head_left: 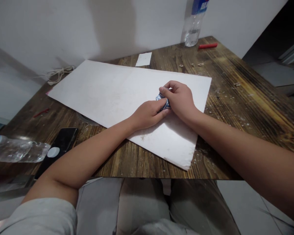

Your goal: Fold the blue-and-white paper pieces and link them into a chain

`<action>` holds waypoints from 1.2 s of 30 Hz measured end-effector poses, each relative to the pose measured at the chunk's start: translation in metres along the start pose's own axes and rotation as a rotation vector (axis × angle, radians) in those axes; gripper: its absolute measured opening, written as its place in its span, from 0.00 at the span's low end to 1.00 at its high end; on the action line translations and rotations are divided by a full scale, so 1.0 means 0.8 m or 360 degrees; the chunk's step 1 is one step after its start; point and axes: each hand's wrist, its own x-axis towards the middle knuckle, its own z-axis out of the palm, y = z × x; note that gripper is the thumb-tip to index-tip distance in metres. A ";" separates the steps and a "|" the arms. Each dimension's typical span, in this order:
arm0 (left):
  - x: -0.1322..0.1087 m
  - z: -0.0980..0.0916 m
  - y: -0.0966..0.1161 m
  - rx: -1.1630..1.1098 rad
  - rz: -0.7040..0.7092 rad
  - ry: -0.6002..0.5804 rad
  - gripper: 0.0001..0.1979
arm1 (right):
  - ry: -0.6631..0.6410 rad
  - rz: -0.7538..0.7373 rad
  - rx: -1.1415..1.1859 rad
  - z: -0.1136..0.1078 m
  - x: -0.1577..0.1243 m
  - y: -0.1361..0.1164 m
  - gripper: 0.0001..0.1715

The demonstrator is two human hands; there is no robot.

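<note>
White wall [51, 29] behind a worn dark-brown wooden tabletop [237, 98], pale tile floor [245, 209] below, dark opening [262, 36] off to the right, soft indoor light casting a broad shadow [112, 29] on the wall.

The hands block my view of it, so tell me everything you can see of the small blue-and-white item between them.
The small blue-and-white item looks crumpled or folded into a small wad, with white areas and blue markings. It may be paper or thin plastic, but the material cannot be settled. Most of it is hidden, and no separate parts show. It is gripped between the fingers of the left hand and the right hand, over a large white sheet. Whether it touches the sheet cannot be told.
</note>
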 end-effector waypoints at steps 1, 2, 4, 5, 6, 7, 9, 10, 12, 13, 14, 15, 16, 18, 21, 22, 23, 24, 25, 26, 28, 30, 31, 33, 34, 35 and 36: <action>0.000 0.000 0.001 0.0014 -0.0003 -0.0006 0.14 | -0.0013 -0.0002 0.0002 0.000 0.000 0.000 0.10; 0.000 0.000 0.001 0.0026 -0.0007 -0.0012 0.14 | -0.0029 0.0000 0.0002 0.000 -0.001 -0.001 0.10; 0.000 0.000 0.002 0.0037 -0.0010 -0.0017 0.14 | -0.0059 0.0011 0.0001 -0.001 -0.001 -0.001 0.10; 0.000 0.000 0.002 0.0038 -0.0009 -0.0018 0.14 | -0.0069 0.0018 0.0004 -0.001 -0.001 -0.001 0.10; 0.000 -0.001 0.003 0.0038 -0.0008 -0.0020 0.14 | -0.0077 0.0021 0.0011 -0.001 -0.001 -0.001 0.10; 0.000 -0.001 0.003 0.0037 -0.0005 -0.0021 0.14 | -0.0080 0.0022 0.0016 -0.001 -0.001 -0.001 0.10; 0.000 -0.001 0.004 0.0041 0.0020 -0.0017 0.14 | -0.0078 0.0015 0.0018 -0.002 0.000 0.000 0.10; 0.000 -0.001 0.004 0.0050 0.0040 -0.0016 0.15 | -0.0080 0.0011 0.0017 -0.002 0.000 0.000 0.09; -0.001 0.000 0.004 0.0087 0.0100 -0.0006 0.16 | -0.0081 -0.0001 0.0021 -0.002 0.001 0.001 0.09; -0.001 0.000 0.004 0.0118 0.0139 0.0002 0.16 | -0.0084 -0.0004 0.0029 -0.002 0.001 0.001 0.08; -0.001 0.001 0.004 0.0158 0.0183 0.0008 0.17 | -0.0093 -0.0003 0.0039 -0.002 0.001 0.001 0.08; -0.002 0.002 0.005 0.0203 0.0237 0.0014 0.17 | -0.0106 0.0003 0.0045 -0.002 0.002 0.001 0.09; -0.002 0.003 0.005 0.0251 0.0298 0.0021 0.17 | -0.0119 0.0014 0.0045 -0.002 0.002 0.001 0.09; -0.002 0.004 0.008 0.0353 0.0429 -0.0001 0.18 | -0.0145 0.0045 0.0031 -0.002 0.002 0.002 0.09; -0.002 0.004 0.014 0.0494 0.0601 -0.0132 0.15 | -0.0146 0.0050 0.0010 -0.001 0.001 0.002 0.11; -0.002 0.003 0.016 0.0515 0.0652 -0.0177 0.15 | -0.0141 0.0042 0.0008 0.000 0.001 0.002 0.11; -0.002 0.002 0.018 0.0526 0.0681 -0.0201 0.15 | -0.0137 0.0035 0.0007 0.000 0.000 0.003 0.12; -0.002 0.002 0.019 0.0531 0.0692 -0.0212 0.14 | -0.0133 0.0031 0.0008 0.000 0.000 0.003 0.13; -0.002 0.001 0.020 0.0531 0.0697 -0.0214 0.14 | -0.0133 0.0030 0.0007 0.000 -0.001 0.002 0.14; -0.001 0.001 0.020 0.0528 0.0697 -0.0209 0.14 | -0.0137 0.0030 0.0004 0.000 -0.001 0.002 0.15; -0.002 0.001 0.020 0.0512 0.0721 -0.0195 0.14 | -0.0145 0.0022 -0.0017 -0.001 -0.002 0.000 0.16; -0.002 0.001 0.021 0.0496 0.0770 -0.0190 0.15 | -0.0150 0.0014 -0.0049 -0.002 -0.003 -0.002 0.18; -0.003 0.001 0.021 0.0493 0.0797 -0.0191 0.16 | -0.0153 0.0014 -0.0063 -0.002 -0.003 -0.003 0.18; -0.004 0.000 0.023 0.0496 0.0843 -0.0185 0.17 | -0.0163 0.0018 -0.0082 -0.002 -0.003 -0.004 0.19; -0.004 0.000 0.023 0.0498 0.0863 -0.0175 0.17 | -0.0168 0.0014 -0.0093 -0.002 -0.003 -0.004 0.20; -0.004 0.000 0.024 0.0500 0.0882 -0.0164 0.17 | -0.0171 0.0004 -0.0108 -0.002 -0.002 -0.004 0.20; -0.004 0.000 0.024 0.0502 0.0896 -0.0152 0.17 | -0.0168 -0.0011 -0.0125 -0.001 -0.002 -0.003 0.20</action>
